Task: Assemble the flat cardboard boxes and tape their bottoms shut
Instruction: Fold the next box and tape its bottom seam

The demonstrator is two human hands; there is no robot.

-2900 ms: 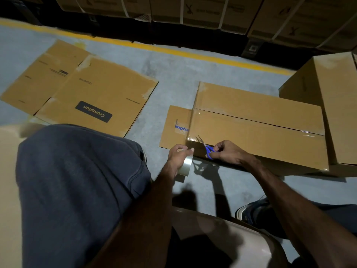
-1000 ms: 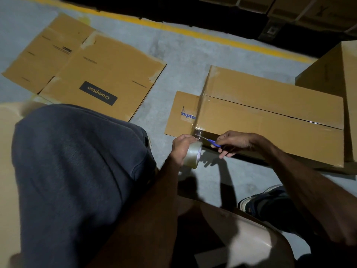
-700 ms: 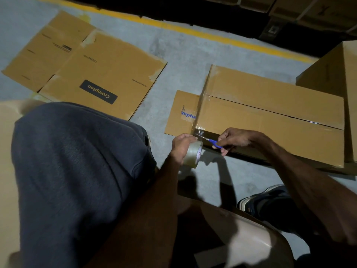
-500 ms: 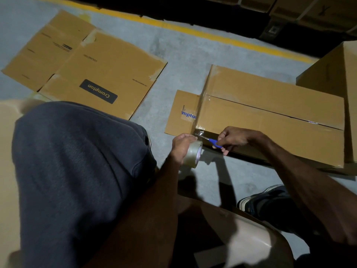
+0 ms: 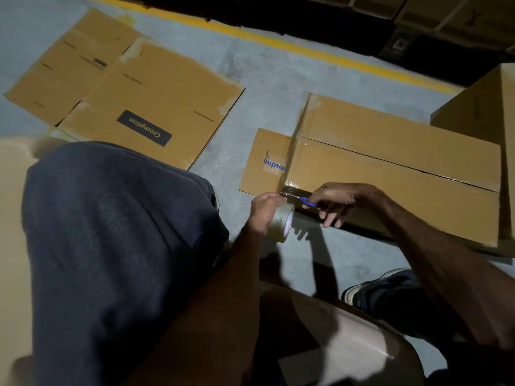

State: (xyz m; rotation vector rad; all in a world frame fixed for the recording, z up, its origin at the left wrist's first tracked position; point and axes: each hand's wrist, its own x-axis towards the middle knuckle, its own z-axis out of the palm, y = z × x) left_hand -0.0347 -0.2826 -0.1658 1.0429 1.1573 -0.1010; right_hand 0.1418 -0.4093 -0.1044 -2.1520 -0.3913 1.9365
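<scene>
While the assembled box (image 5: 390,174) lies on the concrete floor (image 5: 267,87) with its two bottom flaps meeting in a long seam, both hands work at its near left corner. Clear tape shines across that corner and down the end face. Left hand (image 5: 266,208) is curled round the tape roll (image 5: 284,224), holding it just off the box edge, over bare floor. Right hand (image 5: 338,197) pinches the blue handles of the scissors (image 5: 305,200), blades pointing left toward the roll, right at the corner; its lower fingers hang loosely spread below the box edge. Whether the blades have closed on the tape, I can't tell, it's too small and dim.

Left of the fingers, a flat piece of cardboard (image 5: 263,162) with blue lettering sticks out from under the box end. Further left, past a strip of open floor, two flattened boxes (image 5: 145,101) lie overlapped, one with a dark printed label. Right of the fingers, a second standing box (image 5: 485,107) sits against the first one's far end. That makes two made-up boxes, two flat ones, one roll, one pair of scissors.

Beyond the fingers a yellow line (image 5: 306,51) crosses the floor, and stacked cartons (image 5: 446,12) sit in deep shadow behind it. Nearer than the fingers: a knee in dark cloth (image 5: 111,246), a shoe (image 5: 384,291), and a pale seat edge (image 5: 348,344). The lighting is dim.
</scene>
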